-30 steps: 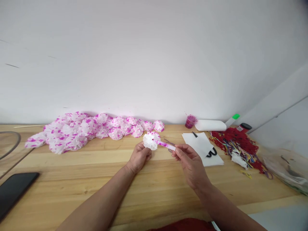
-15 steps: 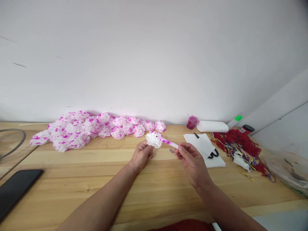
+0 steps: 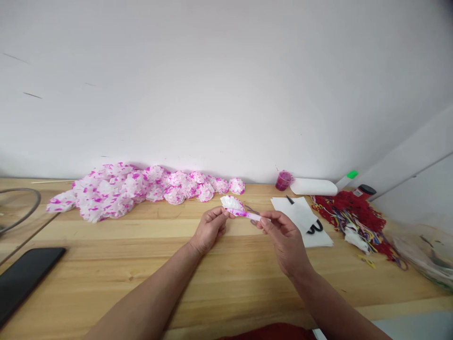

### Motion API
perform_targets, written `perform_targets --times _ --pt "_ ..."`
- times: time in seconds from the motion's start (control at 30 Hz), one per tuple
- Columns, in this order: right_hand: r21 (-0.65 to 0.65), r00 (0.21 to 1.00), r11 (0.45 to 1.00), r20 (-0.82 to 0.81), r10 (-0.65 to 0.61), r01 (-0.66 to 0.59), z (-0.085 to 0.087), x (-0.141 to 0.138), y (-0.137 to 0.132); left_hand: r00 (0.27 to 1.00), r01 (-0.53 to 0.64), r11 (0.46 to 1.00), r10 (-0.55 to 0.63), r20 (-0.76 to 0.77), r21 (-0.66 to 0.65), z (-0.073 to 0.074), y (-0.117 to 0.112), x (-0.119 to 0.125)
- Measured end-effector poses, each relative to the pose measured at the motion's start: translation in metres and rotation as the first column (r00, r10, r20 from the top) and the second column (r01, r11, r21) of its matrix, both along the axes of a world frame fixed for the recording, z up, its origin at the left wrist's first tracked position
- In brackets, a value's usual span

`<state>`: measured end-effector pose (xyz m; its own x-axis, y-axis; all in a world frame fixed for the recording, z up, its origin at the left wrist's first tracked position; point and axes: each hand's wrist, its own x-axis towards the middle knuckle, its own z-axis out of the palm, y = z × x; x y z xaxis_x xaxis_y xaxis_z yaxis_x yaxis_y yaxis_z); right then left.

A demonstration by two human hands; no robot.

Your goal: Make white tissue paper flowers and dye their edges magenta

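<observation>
My left hand (image 3: 209, 231) pinches the near edge of a small white paper flower (image 3: 231, 203) with magenta-tipped petals. My right hand (image 3: 286, 238) is closed on the right end of a narrow white paper strip (image 3: 243, 214) stained magenta. The strip stretches between both hands along the flower's lower edge, its left end at my left fingertips. Both are held above the wooden table (image 3: 226, 283). Just behind my right fingers shows a thin purplish thing, partly hidden. Beyond my left hand, a heap of magenta-flecked paper flowers (image 3: 106, 193) lies against the wall.
White paper sheets (image 3: 297, 208) lie right of my right hand, with black-handled scissors (image 3: 316, 227) partly under one. Behind stand a magenta-stained cup (image 3: 284, 180) and a white rounded object (image 3: 314, 186). Red tangled cords (image 3: 364, 212) lie at right, a black phone (image 3: 31, 278) at left.
The flower has tilted over from facing me to edge-on. The strip now runs nearly level across its lower edge, reaching my left fingertips. My hands have hardly moved.
</observation>
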<state>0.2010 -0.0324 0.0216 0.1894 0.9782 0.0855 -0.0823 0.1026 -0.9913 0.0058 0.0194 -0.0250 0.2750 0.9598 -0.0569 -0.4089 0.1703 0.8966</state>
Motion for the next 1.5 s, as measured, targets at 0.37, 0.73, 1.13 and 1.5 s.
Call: perform_targets --times 0.37,0.73,1.13,1.5 --pt "0.025 1.000 1.000 -0.006 0.011 -0.011 0.002 0.000 -0.001 0.999 -0.010 1.000 0.010 -0.031 -0.011 0.003 0.000 0.000" --pt "0.000 0.993 1.000 -0.116 -0.022 0.022 -0.010 0.008 0.007 1.000 0.022 0.999 -0.022 -0.001 -0.029 0.006 -0.002 0.000" --pt "0.012 0.992 1.000 -0.129 -0.011 0.013 -0.014 0.007 0.011 0.997 0.075 0.997 -0.075 -0.008 -0.033 0.005 -0.002 0.000" --pt "0.210 0.968 0.978 0.251 -0.032 -0.022 0.002 0.011 0.005 0.968 0.015 0.992 0.017 -0.252 0.123 0.014 -0.005 -0.001"
